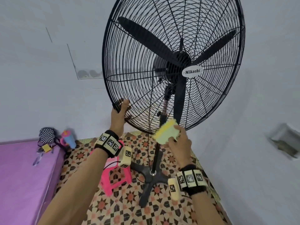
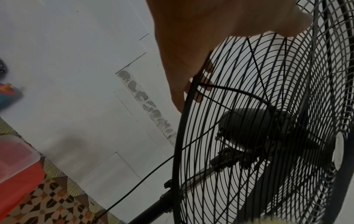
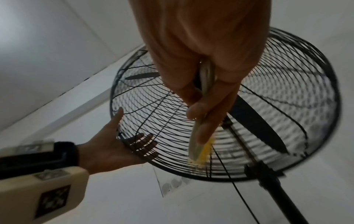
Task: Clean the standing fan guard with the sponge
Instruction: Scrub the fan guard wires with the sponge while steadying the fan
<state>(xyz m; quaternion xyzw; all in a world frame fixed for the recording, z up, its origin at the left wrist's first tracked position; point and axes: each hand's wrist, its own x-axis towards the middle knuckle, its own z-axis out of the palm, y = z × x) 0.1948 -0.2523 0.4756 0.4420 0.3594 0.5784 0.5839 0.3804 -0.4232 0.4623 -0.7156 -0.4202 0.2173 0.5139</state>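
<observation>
A large black standing fan fills the head view, its round wire guard tilted toward me, with a Mikachi badge at the hub. My left hand grips the guard's lower-left rim, thumb in front and fingers behind the wires. The right wrist view shows that left hand on the guard. My right hand pinches a yellow-green sponge just below the guard's bottom edge. In the right wrist view the sponge sits edge-on against the lower wires. The left wrist view shows my fingers at the rim.
The fan's pole and cross-shaped base stand on a patterned floor mat. A pink plastic stool sits left of the base. A purple mattress lies at the left with a checkered bag and a blue bottle. White walls stand close behind.
</observation>
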